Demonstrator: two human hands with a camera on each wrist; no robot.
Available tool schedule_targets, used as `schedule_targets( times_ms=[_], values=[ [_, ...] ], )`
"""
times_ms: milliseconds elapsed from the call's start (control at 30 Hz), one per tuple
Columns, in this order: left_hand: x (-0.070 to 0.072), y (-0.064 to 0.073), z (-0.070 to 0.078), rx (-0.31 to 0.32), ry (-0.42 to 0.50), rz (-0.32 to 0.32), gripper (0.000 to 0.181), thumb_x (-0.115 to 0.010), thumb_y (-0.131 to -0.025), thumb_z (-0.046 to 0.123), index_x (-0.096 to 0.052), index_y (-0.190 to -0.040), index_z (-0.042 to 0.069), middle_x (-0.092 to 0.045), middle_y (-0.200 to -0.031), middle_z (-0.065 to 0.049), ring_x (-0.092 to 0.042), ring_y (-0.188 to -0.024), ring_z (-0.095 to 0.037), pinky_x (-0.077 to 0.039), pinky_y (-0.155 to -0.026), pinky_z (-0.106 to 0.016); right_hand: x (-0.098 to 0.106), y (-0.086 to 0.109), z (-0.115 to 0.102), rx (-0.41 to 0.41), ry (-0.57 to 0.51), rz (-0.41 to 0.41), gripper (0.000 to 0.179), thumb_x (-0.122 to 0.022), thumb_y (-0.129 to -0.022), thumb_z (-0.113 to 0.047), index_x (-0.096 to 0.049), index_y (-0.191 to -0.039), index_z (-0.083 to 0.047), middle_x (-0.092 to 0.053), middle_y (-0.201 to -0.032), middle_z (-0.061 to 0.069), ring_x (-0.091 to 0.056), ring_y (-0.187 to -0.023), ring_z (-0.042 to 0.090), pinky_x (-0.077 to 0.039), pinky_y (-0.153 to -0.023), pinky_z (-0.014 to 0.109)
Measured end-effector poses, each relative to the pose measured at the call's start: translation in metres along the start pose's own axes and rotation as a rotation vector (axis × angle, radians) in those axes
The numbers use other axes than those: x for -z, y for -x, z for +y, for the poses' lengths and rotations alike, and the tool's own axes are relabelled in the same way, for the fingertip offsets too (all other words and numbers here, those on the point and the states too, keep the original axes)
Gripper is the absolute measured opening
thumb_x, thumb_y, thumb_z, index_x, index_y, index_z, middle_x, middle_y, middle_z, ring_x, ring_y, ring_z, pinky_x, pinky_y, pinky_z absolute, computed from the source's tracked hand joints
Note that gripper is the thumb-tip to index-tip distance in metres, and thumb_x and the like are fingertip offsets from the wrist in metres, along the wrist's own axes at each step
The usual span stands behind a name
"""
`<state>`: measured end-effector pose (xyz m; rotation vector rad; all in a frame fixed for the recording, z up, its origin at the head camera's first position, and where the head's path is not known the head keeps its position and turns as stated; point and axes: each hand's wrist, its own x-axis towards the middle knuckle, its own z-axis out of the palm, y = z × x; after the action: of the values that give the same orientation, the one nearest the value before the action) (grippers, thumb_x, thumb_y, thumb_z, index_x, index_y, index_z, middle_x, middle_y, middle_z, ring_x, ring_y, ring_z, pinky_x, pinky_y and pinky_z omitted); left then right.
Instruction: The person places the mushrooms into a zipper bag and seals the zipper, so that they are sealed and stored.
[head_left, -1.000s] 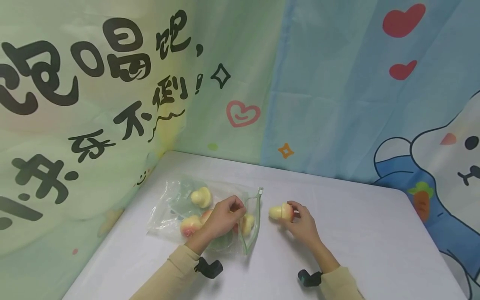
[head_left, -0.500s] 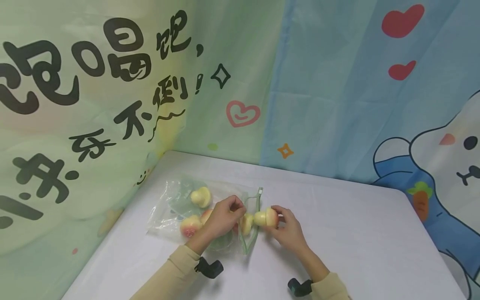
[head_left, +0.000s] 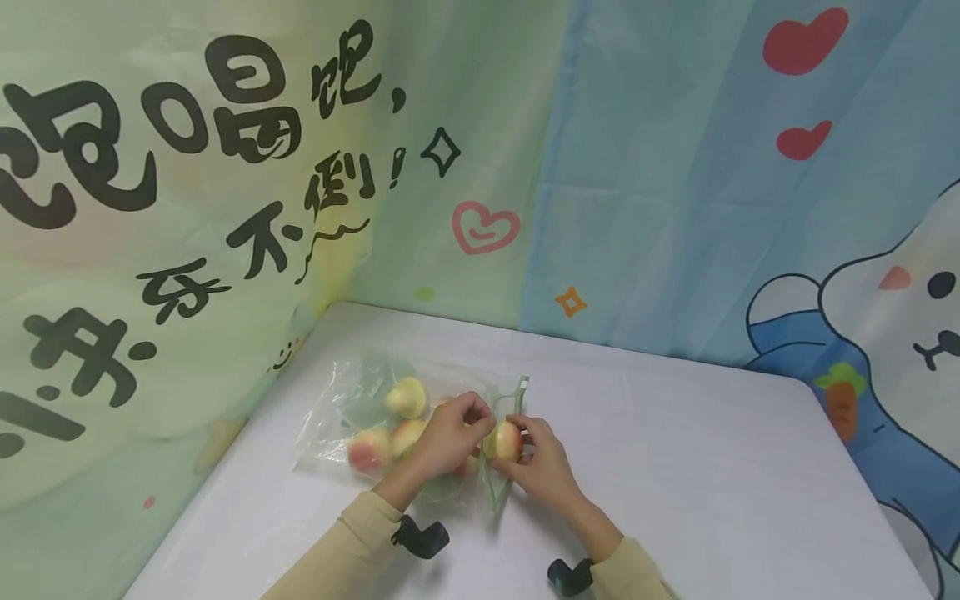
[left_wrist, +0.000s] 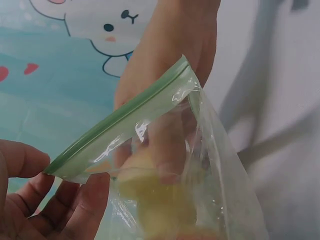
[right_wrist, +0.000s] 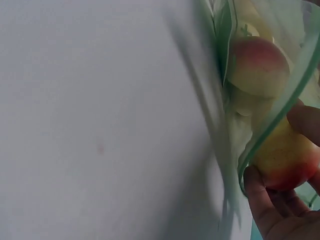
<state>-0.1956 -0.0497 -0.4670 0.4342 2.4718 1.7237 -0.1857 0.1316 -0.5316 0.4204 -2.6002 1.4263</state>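
Note:
My left hand [head_left: 446,437] pinches the green zip edge [left_wrist: 117,122] of a clear zip bag [head_left: 321,433], holding its mouth apart. My right hand [head_left: 546,468] grips a mushroom-shaped piece [head_left: 507,442], yellow with a red-tinged cap, at that mouth. In the left wrist view its yellow part shows through the plastic, and the right fingers reach in past the zip. The right wrist view has fingers and thumb round the red cap [right_wrist: 290,170], with another red-capped mushroom [right_wrist: 260,65] inside the bag. More of these pieces [head_left: 369,450] lie in the bag, partly hidden by my left hand.
The bag lies on a white-covered table [head_left: 712,475]. A printed cloth backdrop [head_left: 637,167] stands along its back and left sides. A black device is strapped at each wrist, below beige sleeves [head_left: 333,546].
My right hand has carried its mushroom leftward from beside the bag into the bag's mouth. The pieces inside have shifted and turned. My left hand stays at the zip edge.

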Motion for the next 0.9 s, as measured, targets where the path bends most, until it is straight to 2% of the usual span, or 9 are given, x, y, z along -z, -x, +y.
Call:
schedule_targets(
  times_ms=[200, 367, 433, 500, 600, 700, 800, 900],
  values=[
    [-0.002, 0.000, -0.002, -0.034, -0.058, 0.017, 0.005, -0.061, -0.092, 0.013, -0.062, -0.091, 0.008, -0.066, -0.090, -0.003, -0.061, -0.082, -0.015, -0.055, -0.058, -0.026, -0.014, -0.007, -0.007, 0.016, -0.009, -0.063, 0.055, -0.073, -0.074, 0.002, -0.055, -0.126, -0.002, -0.058, -0.117, 0.016, -0.064, -0.102, 0.033, -0.058, -0.075, 0.029],
    [-0.003, 0.001, -0.002, -0.047, -0.104, 0.037, 0.005, -0.062, -0.091, 0.015, -0.063, -0.089, 0.011, -0.065, -0.088, 0.001, -0.059, -0.083, -0.013, -0.051, -0.068, -0.025, -0.020, -0.008, -0.009, -0.018, -0.034, -0.164, 0.051, -0.072, -0.080, -0.003, -0.055, -0.128, -0.005, -0.061, -0.126, 0.017, -0.063, -0.111, 0.035, -0.058, -0.081, 0.031],
    [-0.003, 0.002, -0.002, -0.041, -0.094, 0.031, 0.006, -0.062, -0.092, 0.015, -0.063, -0.089, 0.010, -0.065, -0.087, 0.001, -0.059, -0.081, -0.013, -0.053, -0.065, -0.026, -0.017, -0.007, -0.008, -0.035, -0.046, -0.167, 0.053, -0.072, -0.081, -0.004, -0.055, -0.131, -0.006, -0.060, -0.130, 0.016, -0.062, -0.113, 0.035, -0.057, -0.083, 0.031],
    [-0.004, 0.003, -0.002, -0.031, -0.081, 0.020, 0.007, -0.062, -0.093, 0.016, -0.063, -0.090, 0.009, -0.065, -0.087, 0.000, -0.059, -0.076, -0.012, -0.054, -0.061, -0.026, -0.011, -0.005, -0.007, -0.062, -0.073, -0.127, 0.049, -0.072, -0.082, -0.004, -0.059, -0.129, -0.007, -0.062, -0.128, 0.014, -0.064, -0.110, 0.034, -0.058, -0.082, 0.032],
    [-0.006, 0.005, -0.002, -0.013, -0.061, 0.010, 0.008, -0.062, -0.093, 0.015, -0.062, -0.090, 0.008, -0.064, -0.083, -0.002, -0.059, -0.066, -0.011, -0.054, -0.052, -0.027, 0.001, -0.008, -0.002, -0.109, -0.128, -0.021, 0.031, -0.070, -0.086, -0.004, -0.066, -0.117, -0.004, -0.068, -0.115, 0.014, -0.068, -0.096, 0.031, -0.059, -0.074, 0.032],
    [-0.010, 0.005, -0.005, -0.010, -0.096, 0.021, 0.006, -0.063, -0.092, 0.014, -0.062, -0.088, 0.009, -0.063, -0.079, 0.001, -0.057, -0.062, -0.009, -0.051, -0.054, -0.025, 0.012, -0.016, 0.007, -0.211, -0.188, 0.094, 0.015, -0.067, -0.092, -0.010, -0.069, -0.104, -0.001, -0.071, -0.097, 0.013, -0.068, -0.083, 0.028, -0.059, -0.064, 0.029],
    [-0.019, 0.006, -0.008, -0.024, -0.191, 0.025, 0.005, -0.065, -0.088, 0.015, -0.062, -0.086, 0.012, -0.061, -0.075, 0.005, -0.054, -0.065, -0.006, -0.048, -0.058, -0.022, 0.020, -0.029, 0.019, -0.343, -0.203, 0.160, 0.025, -0.060, -0.098, -0.022, -0.068, -0.106, 0.000, -0.070, -0.094, 0.013, -0.067, -0.081, 0.026, -0.058, -0.062, 0.026],
    [-0.029, 0.006, -0.010, -0.036, -0.300, -0.026, 0.006, -0.067, -0.087, 0.016, -0.062, -0.085, 0.014, -0.059, -0.073, 0.008, -0.051, -0.065, -0.005, -0.045, -0.058, -0.021, 0.024, -0.041, 0.030, -0.457, -0.215, 0.161, 0.041, -0.054, -0.100, -0.034, -0.066, -0.114, 0.002, -0.069, -0.101, 0.016, -0.067, -0.087, 0.025, -0.058, -0.067, 0.025]
  ],
)
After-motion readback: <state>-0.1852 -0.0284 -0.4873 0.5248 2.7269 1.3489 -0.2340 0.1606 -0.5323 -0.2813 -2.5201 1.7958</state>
